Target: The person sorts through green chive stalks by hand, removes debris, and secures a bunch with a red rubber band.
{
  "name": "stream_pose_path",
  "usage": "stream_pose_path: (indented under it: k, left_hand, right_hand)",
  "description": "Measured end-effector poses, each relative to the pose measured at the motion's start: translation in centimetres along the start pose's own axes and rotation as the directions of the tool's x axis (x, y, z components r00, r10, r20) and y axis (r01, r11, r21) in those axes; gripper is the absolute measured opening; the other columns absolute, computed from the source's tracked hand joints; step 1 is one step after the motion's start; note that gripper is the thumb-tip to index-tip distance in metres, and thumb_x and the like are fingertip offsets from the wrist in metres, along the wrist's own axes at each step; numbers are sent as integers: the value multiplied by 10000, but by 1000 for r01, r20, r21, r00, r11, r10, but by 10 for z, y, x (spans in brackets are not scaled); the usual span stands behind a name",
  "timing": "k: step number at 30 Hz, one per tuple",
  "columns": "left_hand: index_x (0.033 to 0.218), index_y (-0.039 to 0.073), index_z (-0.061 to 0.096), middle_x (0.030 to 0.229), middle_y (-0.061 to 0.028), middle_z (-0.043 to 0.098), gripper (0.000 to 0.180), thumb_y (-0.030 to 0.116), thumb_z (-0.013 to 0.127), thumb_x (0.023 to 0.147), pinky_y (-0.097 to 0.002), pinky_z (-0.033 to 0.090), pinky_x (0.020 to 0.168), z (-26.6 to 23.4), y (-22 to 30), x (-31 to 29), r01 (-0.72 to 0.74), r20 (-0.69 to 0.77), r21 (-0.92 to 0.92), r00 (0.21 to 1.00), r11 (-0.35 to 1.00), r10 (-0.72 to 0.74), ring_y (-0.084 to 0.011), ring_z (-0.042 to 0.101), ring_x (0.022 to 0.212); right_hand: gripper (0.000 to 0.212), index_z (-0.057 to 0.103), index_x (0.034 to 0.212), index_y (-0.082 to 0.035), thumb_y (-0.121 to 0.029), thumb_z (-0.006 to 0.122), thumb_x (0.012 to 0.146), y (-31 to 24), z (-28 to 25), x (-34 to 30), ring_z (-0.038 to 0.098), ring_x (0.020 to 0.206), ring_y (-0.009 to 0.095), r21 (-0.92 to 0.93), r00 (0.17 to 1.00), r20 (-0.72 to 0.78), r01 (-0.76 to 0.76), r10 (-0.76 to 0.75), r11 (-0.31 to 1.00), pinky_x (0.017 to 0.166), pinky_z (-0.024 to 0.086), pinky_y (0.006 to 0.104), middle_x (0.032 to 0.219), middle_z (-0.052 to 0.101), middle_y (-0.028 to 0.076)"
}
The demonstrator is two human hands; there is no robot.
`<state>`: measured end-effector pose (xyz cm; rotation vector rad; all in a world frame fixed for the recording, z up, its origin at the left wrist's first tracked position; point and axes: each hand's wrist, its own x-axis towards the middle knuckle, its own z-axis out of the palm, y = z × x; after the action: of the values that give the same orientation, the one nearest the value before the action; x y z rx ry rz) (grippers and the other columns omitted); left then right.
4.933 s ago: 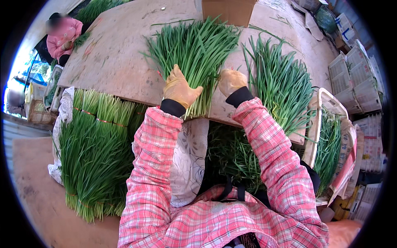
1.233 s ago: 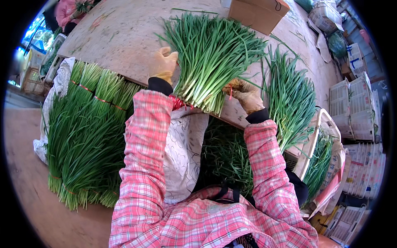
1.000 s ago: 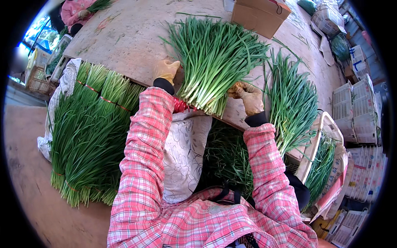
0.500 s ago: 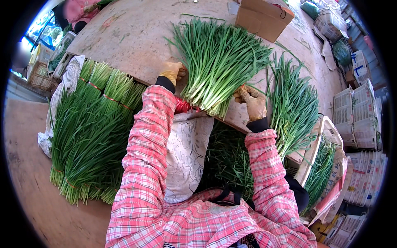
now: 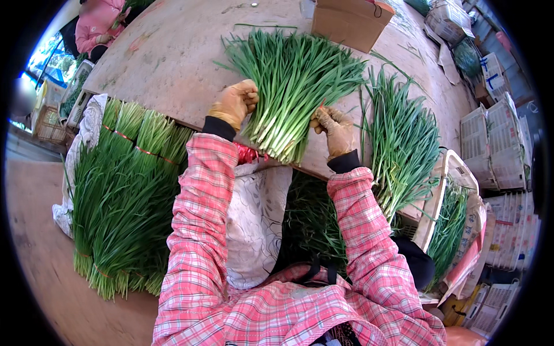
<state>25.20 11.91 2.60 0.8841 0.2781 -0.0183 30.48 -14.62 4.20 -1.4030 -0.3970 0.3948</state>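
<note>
A loose bunch of garlic chives (image 5: 294, 86) lies at the table's near edge, pale stem ends toward me and green leaves fanned away. My left hand (image 5: 235, 104), in a tan glove, is closed beside the left of the stems; what it holds, if anything, is hidden. My gloved right hand (image 5: 334, 130) is closed in a pinch at the bunch's right side, with a bit of red tie (image 5: 321, 106) showing at the fingertips. Below the stems, a bundle of red ties (image 5: 247, 154) hangs at the table edge. More loose chives (image 5: 401, 138) lie to the right.
Tied chive bundles (image 5: 127, 196) are stacked at left beside a pale cloth (image 5: 92, 124). A cardboard box (image 5: 351, 24) stands beyond the bunch. At right are a crate with greens (image 5: 447, 225) and stacked white crates (image 5: 490, 141). Another person in pink (image 5: 98, 26) is at the far left.
My left hand has turned and come slightly higher against the stems. The right hand stays pinched by the bunch's right side. The view has shifted, showing more of the other person.
</note>
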Motion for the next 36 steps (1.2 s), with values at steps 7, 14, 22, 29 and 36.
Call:
stream_pose_path:
  k: [7, 14, 22, 29, 36]
  left_hand:
    - [999, 18, 603, 878, -43, 621, 470, 463, 581, 849, -254, 462, 721, 71, 17, -60, -85, 299, 545, 949, 834, -98, -109, 566, 782]
    - [1020, -21, 578, 914, -95, 619, 663, 505, 750, 654, -306, 461, 770, 65, -2, -84, 62, -26, 931, 994, 359, -104, -180, 572, 899]
    - [911, -176, 547, 926, -256, 616, 772, 379, 844, 464, -329, 498, 776, 71, -30, -69, 212, -234, 970, 948, 122, 214, -290, 618, 893]
    - [898, -111, 562, 936, -252, 618, 594, 274, 800, 513, -336, 500, 789, 97, -22, -56, 110, -111, 994, 989, 13, 93, -311, 620, 903]
    - [1067, 100, 517, 975, -169, 586, 478, 274, 698, 660, -410, 505, 718, 74, -101, -42, -214, -41, 916, 793, 340, 607, -352, 597, 863]
  right_hand:
    - [159, 601, 800, 10, -116, 550, 882, -64, 38, -13, 497, 576, 65, -74, 963, 255, -66, 83, 995, 534, 396, 196, 652, 569, 10]
    - [169, 637, 762, 3, -121, 556, 843, -46, 83, 7, 488, 548, 60, -172, 914, 365, -122, 179, 977, 512, 394, 204, 619, 563, 6]
    - [180, 646, 787, -13, -152, 558, 859, -54, 35, -8, 511, 596, 61, 70, 978, 205, 28, -42, 997, 549, 397, 198, 722, 628, 23]
    - [159, 636, 820, 1, -133, 562, 860, -39, -15, -45, 525, 608, 72, 180, 999, 11, 50, -53, 982, 548, 395, 212, 745, 637, 43]
    - [130, 625, 827, 45, -80, 589, 843, -24, 73, -16, 535, 599, 99, -9, 973, 231, 7, -5, 1000, 579, 445, 239, 704, 618, 44]
